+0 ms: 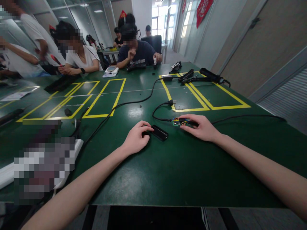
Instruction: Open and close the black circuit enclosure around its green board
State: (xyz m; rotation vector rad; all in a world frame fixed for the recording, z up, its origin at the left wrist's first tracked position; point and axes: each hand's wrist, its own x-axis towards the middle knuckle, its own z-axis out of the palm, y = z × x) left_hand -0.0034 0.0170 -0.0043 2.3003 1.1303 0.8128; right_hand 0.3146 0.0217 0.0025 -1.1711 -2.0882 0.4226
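Note:
A shallow black plastic shell (160, 133), hollow side up, lies on the green table in front of me. My left hand (137, 138) has curled fingers at the shell's left end, with the index fingertip on its rim; part of the grip is hidden. To the right of the shell, my right hand (200, 127) grips a small green circuit board (177, 122) between thumb and fingers. Copper-coloured ring coils and coloured wires show on the board. A black cord leads from the board's left end to a plug (170, 102) lying behind it. Another black cord runs off to the right.
A long black cable (134, 102) crosses the table to a small black adapter (167, 78). Yellow tape (203, 107) marks rectangles. Black strapped gear (211, 75) lies at the back right. A white-edged object (78, 150), mostly pixelated, lies left. Several people (140, 52) are across the table.

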